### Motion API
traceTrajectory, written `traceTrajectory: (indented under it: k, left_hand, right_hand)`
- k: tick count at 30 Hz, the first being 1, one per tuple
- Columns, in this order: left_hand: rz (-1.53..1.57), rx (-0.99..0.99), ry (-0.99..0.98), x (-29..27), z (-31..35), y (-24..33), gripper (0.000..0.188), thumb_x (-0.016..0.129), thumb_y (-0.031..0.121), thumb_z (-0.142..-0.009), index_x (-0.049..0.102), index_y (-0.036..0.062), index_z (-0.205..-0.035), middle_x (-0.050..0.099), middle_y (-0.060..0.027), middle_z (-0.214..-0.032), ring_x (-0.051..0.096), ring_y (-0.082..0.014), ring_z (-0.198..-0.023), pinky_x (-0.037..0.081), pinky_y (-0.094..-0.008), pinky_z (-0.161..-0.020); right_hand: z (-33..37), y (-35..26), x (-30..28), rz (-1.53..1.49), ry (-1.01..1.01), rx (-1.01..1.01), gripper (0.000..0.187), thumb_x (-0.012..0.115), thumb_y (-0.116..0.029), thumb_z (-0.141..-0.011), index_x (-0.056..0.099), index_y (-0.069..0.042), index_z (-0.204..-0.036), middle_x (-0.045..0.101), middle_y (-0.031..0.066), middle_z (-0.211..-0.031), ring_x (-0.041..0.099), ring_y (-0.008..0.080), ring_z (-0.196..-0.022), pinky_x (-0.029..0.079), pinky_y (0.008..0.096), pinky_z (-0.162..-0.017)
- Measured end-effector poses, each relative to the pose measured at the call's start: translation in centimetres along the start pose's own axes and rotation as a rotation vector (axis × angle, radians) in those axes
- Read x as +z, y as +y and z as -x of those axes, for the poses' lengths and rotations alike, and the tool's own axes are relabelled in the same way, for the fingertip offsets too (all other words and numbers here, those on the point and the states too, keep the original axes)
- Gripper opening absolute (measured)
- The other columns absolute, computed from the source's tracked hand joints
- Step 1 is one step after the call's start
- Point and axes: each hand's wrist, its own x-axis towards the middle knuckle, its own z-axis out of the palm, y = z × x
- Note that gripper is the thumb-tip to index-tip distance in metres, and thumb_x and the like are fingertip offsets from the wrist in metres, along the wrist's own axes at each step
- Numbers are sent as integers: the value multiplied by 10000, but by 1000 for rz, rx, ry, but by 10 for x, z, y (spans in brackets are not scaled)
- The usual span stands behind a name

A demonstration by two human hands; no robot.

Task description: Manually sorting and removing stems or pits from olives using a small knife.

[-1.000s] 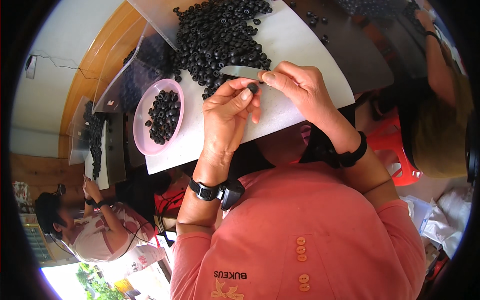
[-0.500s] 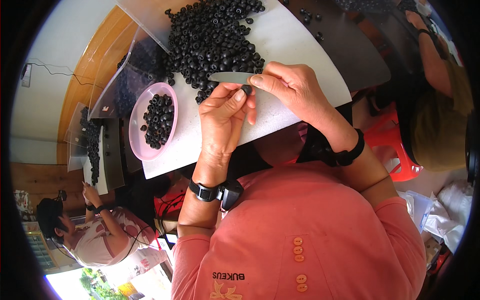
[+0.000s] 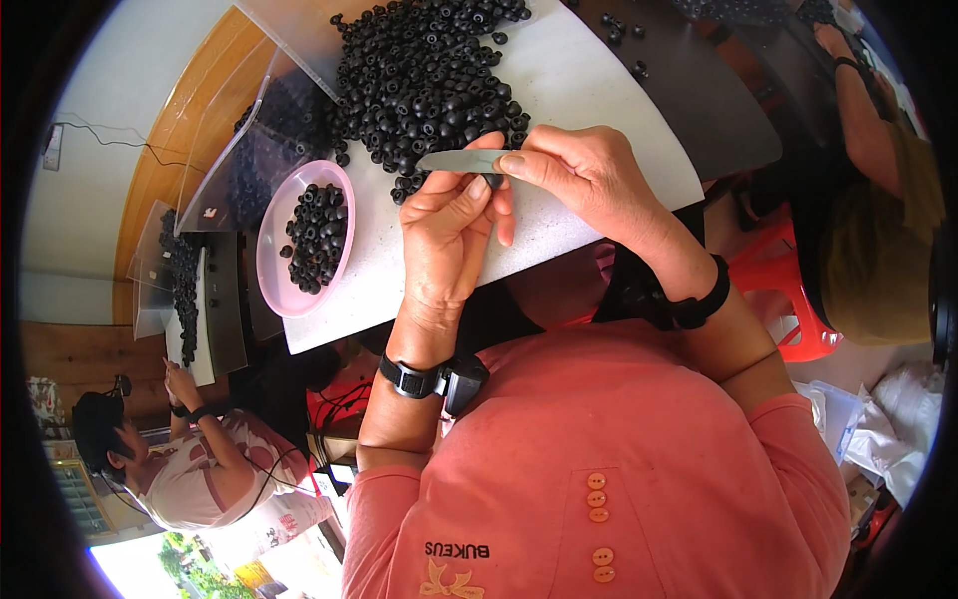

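Observation:
My left hand pinches one small round black part between thumb and fingers. My right hand is closed round a knife, its thumb near the base of the blade. The grey knife blade points left, lying across the top of the black part, and covers some of it. Beyond my hands a heap of black ring-like parts, many with a hole through them, spreads over the white board. To the left stands a pink oval dish with more of these black parts inside.
A clear plastic bin with black parts stands at the far left. A few loose parts lie on the dark table. One co-worker sits at the left, another at the right by a red stool.
The knife blade has come slightly down over the black part, now covering more of it. My left hand has barely shifted.

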Motion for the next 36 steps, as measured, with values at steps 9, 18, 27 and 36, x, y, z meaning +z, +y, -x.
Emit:
traceTrajectory:
  k: [9,18,27,36]
  left_hand:
    - [69,1,-19,-6,-1,-3,298,530,-25,-1013,628,-98,-1285,680,-158,-1000,637,-204,-783,529,-301,-543]
    - [125,22,-58,-10,-2,-8,260,521,8,-1034,635,-95,-1243,675,-156,-1032,641,-213,-800,539,-323,-585]
    - [26,18,-6,0,-1,-2,368,549,65,-1034,563,-122,-1351,638,-137,-1019,604,-193,-808,513,-279,-567]
    - [40,6,11,-4,-1,-3,349,515,44,-1036,570,-132,-1332,640,-160,-1023,606,-216,-782,511,-290,-567]
  right_hand:
    - [1,-1,-1,31,-1,-71,478,682,-427,-971,588,-85,-651,502,68,-501,514,220,-450,407,362,-473]
    - [1,-3,-1,-145,44,93,412,702,-366,-963,634,-61,-694,475,69,-491,474,182,-446,386,351,-473]
    - [1,-2,2,2,48,24,431,688,-387,-965,624,-70,-681,466,70,-482,480,215,-442,386,372,-474]
    - [2,-4,0,30,17,-27,442,693,-374,-967,593,-71,-662,479,79,-493,493,223,-444,386,374,-465]
